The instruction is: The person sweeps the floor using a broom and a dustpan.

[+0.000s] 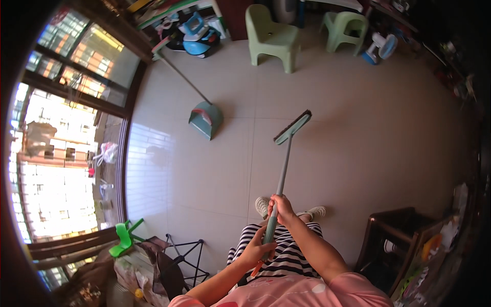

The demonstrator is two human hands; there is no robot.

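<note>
Both my hands are on the long handle of a broom (284,169) with a pale green head and dark bristles. Around the ribbed green grip near its top end closes my left hand (257,247). Farther down the shaft, my right hand (282,209) is wrapped about the grey pole. The broom head (293,127) lies out in front of me, tilted, over the tiled floor (345,161); whether the bristles touch it I cannot tell. To its left stands a green dustpan (201,126) with a reddish part inside and a long upright handle (184,78).
A green plastic chair (272,38), a small stool (346,28), a small fan (379,48) and a blue ride-on toy (197,38) line the far side. Glass doors (122,161) run along the left. A folding frame (188,257) and a dark wooden chair (391,238) flank me.
</note>
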